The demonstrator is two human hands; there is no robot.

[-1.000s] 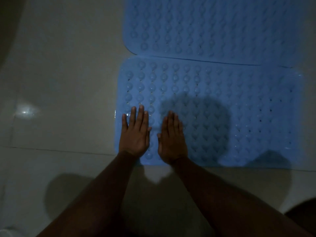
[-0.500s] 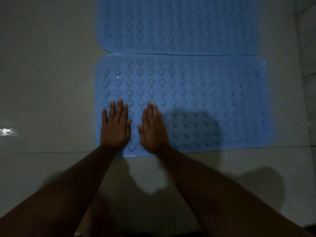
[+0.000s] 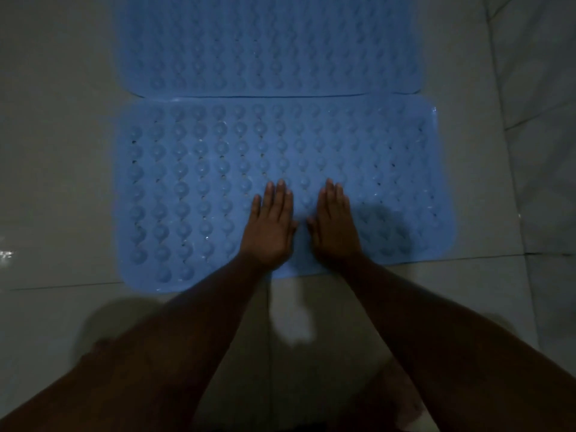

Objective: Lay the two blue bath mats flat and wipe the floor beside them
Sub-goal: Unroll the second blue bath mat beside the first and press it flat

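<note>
Blue near mat (image 3: 187, 194) lies flat on tiled floor (image 3: 62, 157), directly under both hands. Left hand (image 3: 269, 230) and right hand (image 3: 335, 227): palms down, fingers straight and together, pressing the mat side by side, thumbs just apart, gripping nothing. Far mat (image 3: 265, 42), also blue, lies flat beyond the fingertips, its long edge meeting the near mat's. Light dim. Raised bumps and small holes visible left of left hand.
</note>
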